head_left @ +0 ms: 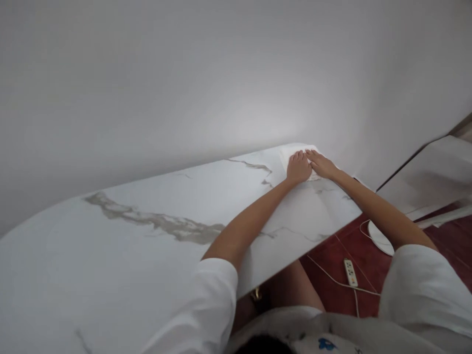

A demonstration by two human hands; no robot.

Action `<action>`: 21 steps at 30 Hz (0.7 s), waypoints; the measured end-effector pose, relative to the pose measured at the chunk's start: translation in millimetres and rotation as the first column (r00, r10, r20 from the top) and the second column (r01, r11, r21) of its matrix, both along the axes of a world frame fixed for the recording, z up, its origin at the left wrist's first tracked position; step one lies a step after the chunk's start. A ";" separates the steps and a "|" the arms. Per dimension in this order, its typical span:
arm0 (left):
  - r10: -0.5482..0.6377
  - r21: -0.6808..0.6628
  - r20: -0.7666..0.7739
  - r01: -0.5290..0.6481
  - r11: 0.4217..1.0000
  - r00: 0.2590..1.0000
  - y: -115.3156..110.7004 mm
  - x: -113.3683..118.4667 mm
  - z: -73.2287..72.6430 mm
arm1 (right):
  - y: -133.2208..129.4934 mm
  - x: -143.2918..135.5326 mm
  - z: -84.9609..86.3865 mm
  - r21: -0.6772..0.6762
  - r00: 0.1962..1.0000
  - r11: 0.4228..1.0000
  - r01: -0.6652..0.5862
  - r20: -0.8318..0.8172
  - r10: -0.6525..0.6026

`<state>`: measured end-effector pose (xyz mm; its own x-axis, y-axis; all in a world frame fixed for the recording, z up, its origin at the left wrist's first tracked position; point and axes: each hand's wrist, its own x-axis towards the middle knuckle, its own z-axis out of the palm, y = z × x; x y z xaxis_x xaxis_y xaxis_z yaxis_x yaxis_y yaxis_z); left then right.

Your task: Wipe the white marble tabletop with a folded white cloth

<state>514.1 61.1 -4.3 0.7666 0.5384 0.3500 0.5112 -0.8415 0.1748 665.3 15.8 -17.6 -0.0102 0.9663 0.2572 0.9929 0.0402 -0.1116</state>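
Observation:
A white cloth lies flat on the far right end of a white marble-patterned tabletop. My left hand presses down on the cloth with its fingers laid out over it. Right beside it, my right hand rests on the cloth too, fingers stretched toward the left hand and touching or nearly touching it. Both arms reach forward across the tabletop. Part of the cloth is hidden under the hands.
A plain pale wall runs along the table's far edge. On the red floor to the right are a power strip with its cord and a white round object. Pale sheeting stands at the far right.

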 end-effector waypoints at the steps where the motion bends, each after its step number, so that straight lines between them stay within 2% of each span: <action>1: 0.002 -0.008 0.013 -0.002 1.000 1.000 -15.8 -6.3 0.5 | -16.3 -5.4 0.5 0.005 1.000 1.000 -0.012 0.002 0.012; 8: 0.019 -0.142 0.013 -0.017 0.990 1.000 -135.0 -53.9 10.8 | -142.2 -49.4 8.3 -0.024 0.999 0.999 -0.046 -0.009 0.045; 10: -0.006 -0.159 0.010 0.007 0.987 1.000 -159.0 -56.4 12.8 | -170.8 -51.1 9.3 -0.012 0.998 0.998 -0.060 -0.014 0.060; 12: -0.038 -0.168 0.013 0.040 0.985 0.999 -171.8 -49.0 13.1 | -188.3 -43.3 8.7 0.010 0.998 0.998 -0.060 -0.016 0.060; 14: -0.068 -0.166 0.027 0.072 0.983 0.997 -171.9 -32.3 11.7 | -192.4 -27.4 7.0 0.030 0.999 0.998 -0.047 -0.014 0.047; 16: -0.088 -0.151 0.052 0.095 0.984 0.995 -160.1 -9.6 8.6 | -183.6 -6.8 4.8 0.038 0.999 0.999 -0.034 -0.006 0.034; 18: -0.097 -0.108 0.092 0.107 0.988 0.991 -138.6 14.7 4.6 | -164.2 14.0 2.7 0.028 1.000 1.000 -0.014 0.008 0.013; 21: -0.158 0.001 0.132 0.159 0.987 0.979 -94.1 45.5 -1.1 | -121.7 39.5 -0.8 0.012 0.998 0.998 0.060 0.032 -0.061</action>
<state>559.6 -33.0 -5.4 0.7903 0.4174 0.4485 0.3434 -0.9080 0.2399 704.8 -105.9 -18.4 0.0397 0.9624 0.2687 0.9967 -0.0190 -0.0791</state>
